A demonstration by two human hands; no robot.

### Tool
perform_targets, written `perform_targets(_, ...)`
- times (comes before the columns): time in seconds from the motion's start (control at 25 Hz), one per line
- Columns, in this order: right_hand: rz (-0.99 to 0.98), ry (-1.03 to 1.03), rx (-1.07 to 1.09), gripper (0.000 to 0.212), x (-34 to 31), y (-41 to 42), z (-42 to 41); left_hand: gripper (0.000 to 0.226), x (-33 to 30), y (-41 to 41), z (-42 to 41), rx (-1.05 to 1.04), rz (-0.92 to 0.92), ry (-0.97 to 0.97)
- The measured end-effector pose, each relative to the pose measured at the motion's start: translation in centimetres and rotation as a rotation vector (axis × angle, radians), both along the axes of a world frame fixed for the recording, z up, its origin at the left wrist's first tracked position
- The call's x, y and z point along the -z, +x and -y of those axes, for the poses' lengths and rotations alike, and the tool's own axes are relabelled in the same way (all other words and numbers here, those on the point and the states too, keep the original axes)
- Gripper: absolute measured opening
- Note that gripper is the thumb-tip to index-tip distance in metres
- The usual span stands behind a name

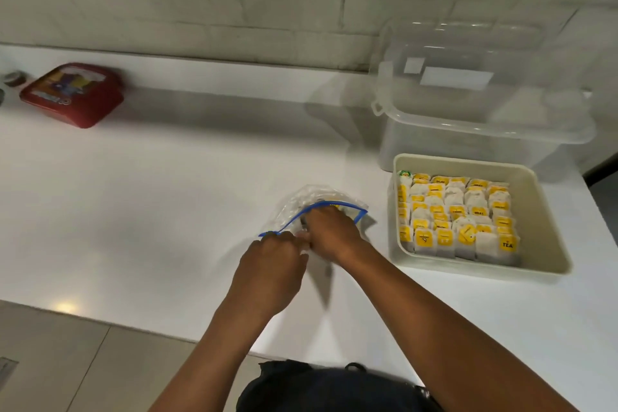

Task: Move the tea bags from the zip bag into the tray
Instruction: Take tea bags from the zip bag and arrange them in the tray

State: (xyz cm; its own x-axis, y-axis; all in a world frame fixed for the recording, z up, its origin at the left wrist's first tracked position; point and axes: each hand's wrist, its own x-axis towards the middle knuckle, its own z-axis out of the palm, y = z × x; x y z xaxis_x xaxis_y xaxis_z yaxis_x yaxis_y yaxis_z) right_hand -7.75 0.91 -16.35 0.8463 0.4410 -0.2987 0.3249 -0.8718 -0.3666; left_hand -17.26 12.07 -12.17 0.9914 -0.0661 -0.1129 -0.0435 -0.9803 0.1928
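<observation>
Head view: bare counter (pixel 150 211) left of left hand (pixel 271 264), which pinches zip bag (pixel 311 207) rim. Right hand (pixel 329 234) reaches inside, grip hidden. Tray (pixel 548 211) right, tea bags (pixel 458 221) in yellow-tagged rows.

Your zip bag (pixel 314 207) is clear with a blue seal strip. Right of it, your cream tray (pixel 548 211) holds white tea bags (pixel 458 221) with yellow tags. Far left of it, a red tin (pixel 72 97).

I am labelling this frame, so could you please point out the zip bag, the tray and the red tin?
zip bag (pixel 309 199): head view, clear plastic above its blue strip.
tray (pixel 538 197): head view, bare right inner wall.
red tin (pixel 72 94): head view, lid centre.
</observation>
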Motion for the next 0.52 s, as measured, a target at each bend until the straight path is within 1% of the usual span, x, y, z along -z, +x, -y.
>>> perform_targets(0.08,0.021,0.016,0.030,0.014,0.4,-0.3,-0.7,0.033,0.5,0.4,-1.3,-0.019,0.015,-0.061)
perform_targets(0.16,-0.018,0.053,0.087,0.023,0.6,-0.6,-1.2,0.032,1.1,0.7,-2.5,-0.023,0.003,-0.096)
perform_targets(0.28,-0.062,0.118,0.172,0.023,0.7,-0.5,-1.7,0.036,1.7,0.8,-3.6,-0.019,-0.027,-0.094)
perform_targets(0.4,-0.076,0.126,0.195,0.031,0.4,-0.5,-2.3,0.039,1.9,1.4,-4.3,-0.036,-0.042,-0.082)
perform_targets(0.44,-0.087,0.127,0.203,0.030,0.4,-0.5,-2.4,0.038,2.0,1.5,-4.5,-0.028,-0.045,-0.064)
perform_targets(0.52,-0.099,0.145,0.214,0.018,0.6,-0.4,-2.5,0.035,2.2,1.7,-4.6,-0.001,-0.055,-0.029)
